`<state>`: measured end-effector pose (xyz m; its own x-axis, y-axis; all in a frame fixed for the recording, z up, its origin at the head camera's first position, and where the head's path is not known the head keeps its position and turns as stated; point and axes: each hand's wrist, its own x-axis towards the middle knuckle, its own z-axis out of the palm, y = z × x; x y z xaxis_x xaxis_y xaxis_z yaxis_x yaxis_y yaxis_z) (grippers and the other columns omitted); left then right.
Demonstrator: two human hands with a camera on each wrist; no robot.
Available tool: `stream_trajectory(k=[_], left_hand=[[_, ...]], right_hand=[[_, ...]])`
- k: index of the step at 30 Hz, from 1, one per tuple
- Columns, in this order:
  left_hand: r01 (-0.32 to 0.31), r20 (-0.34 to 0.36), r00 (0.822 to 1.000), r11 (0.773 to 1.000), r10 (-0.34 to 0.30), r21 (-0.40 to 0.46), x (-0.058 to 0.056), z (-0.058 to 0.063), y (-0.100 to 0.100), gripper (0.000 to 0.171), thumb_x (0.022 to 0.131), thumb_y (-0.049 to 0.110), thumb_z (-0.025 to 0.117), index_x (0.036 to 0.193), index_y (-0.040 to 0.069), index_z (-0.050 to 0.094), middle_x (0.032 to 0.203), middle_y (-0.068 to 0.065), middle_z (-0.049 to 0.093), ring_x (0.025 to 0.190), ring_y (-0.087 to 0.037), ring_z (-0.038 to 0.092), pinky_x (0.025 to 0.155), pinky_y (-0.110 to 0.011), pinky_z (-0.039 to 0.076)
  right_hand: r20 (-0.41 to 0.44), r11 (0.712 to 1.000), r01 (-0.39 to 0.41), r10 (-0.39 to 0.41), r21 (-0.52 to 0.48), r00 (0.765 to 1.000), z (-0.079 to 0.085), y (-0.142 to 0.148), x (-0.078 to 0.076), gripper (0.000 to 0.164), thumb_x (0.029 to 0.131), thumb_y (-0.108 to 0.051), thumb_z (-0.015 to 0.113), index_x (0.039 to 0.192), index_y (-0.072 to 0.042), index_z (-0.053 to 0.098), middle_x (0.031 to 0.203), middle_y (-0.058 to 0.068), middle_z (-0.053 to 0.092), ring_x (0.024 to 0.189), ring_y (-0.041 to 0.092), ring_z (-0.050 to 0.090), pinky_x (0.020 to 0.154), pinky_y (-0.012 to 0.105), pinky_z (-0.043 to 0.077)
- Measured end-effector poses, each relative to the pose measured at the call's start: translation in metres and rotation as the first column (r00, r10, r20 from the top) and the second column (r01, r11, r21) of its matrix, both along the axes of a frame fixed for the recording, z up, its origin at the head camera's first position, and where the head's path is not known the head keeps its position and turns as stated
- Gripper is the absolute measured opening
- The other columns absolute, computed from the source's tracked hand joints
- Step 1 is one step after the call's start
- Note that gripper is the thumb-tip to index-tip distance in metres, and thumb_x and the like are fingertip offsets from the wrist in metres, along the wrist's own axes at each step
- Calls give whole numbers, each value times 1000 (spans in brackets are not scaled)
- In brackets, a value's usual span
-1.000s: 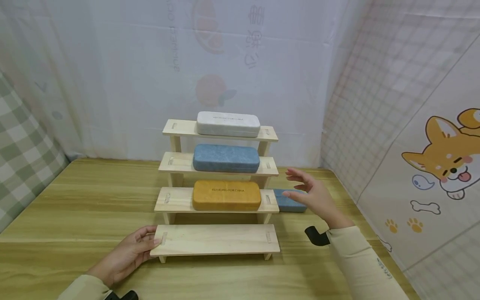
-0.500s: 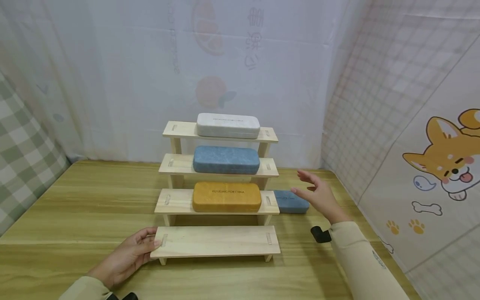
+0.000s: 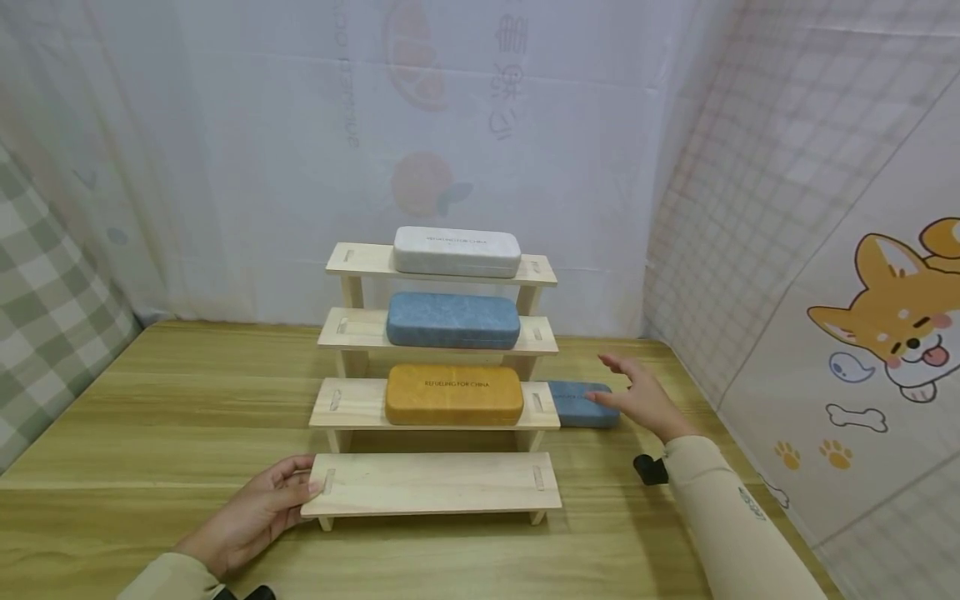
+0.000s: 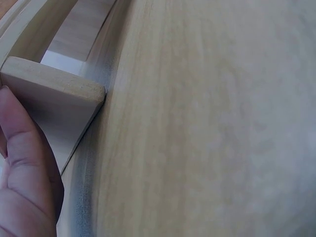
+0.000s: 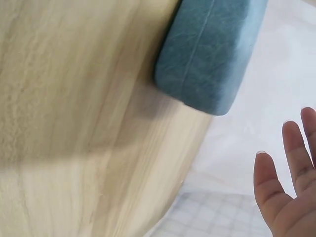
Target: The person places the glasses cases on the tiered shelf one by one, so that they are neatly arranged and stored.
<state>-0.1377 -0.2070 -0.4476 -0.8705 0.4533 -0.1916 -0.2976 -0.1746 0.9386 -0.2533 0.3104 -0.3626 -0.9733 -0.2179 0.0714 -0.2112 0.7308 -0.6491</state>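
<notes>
A stepped wooden display stand [image 3: 431,483] fills the middle of the head view. My left hand [image 3: 258,512] holds the left end of its lowest shelf, thumb on top of the board; the left wrist view shows the fingers close by a leg [image 4: 54,81]. To the right of the stand, a blue glasses case [image 3: 573,404] lies on the table, partly hidden behind a shelf end. Over its right end hovers my right hand [image 3: 647,404], thumb and fingers spread apart and holding nothing. In the right wrist view the case [image 5: 207,54] is apart from the fingers [image 5: 266,177].
On the upper shelves sit a white glasses case [image 3: 456,252], another blue case [image 3: 453,320] and a mustard-yellow case [image 3: 453,395], one per shelf. Cloth hangings surround the wooden table [image 3: 187,417] at the back and sides, with a cartoon-dog sheet [image 3: 900,333] on the right.
My right hand has shifted to the right and then lowered toward the blue case beside the stand. The left hand keeps its hold on the lowest shelf.
</notes>
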Motion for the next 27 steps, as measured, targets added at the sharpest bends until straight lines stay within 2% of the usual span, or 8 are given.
stream_trajectory(k=[5,12,19,27], left_hand=[[-6,5,1000,1000,6,-8,0,0,1,60,99,9,52,142,-14,15,113,-1,57,102,-12,60,88,-29,52],[-23,16,1000,1000,23,-6,0,-1,1,59,98,8,54,141,-12,19,112,-2,56,101,-12,60,87,-28,52],[1,-9,1000,1000,-1,9,0,0,0,57,99,8,52,141,-12,19,113,-1,57,101,-12,60,87,-29,52],[10,-12,1000,1000,-10,14,0,0,0,58,100,8,50,141,-14,15,113,-1,57,102,-12,60,88,-29,52]], right_hand=[[54,1000,4,-5,11,999,-7,7,-3,86,85,-36,74,149,-1,29,150,25,31,134,46,29,101,66,32],[103,998,-36,30,49,994,-12,12,-6,88,84,-33,75,148,4,28,150,28,29,134,49,28,101,66,32],[161,997,-64,57,41,985,-21,19,-9,93,83,-31,76,149,6,22,151,31,23,135,52,23,103,67,29],[167,995,-90,82,38,983,-28,20,-11,93,82,-26,77,148,9,21,149,33,23,132,54,25,101,66,32]])
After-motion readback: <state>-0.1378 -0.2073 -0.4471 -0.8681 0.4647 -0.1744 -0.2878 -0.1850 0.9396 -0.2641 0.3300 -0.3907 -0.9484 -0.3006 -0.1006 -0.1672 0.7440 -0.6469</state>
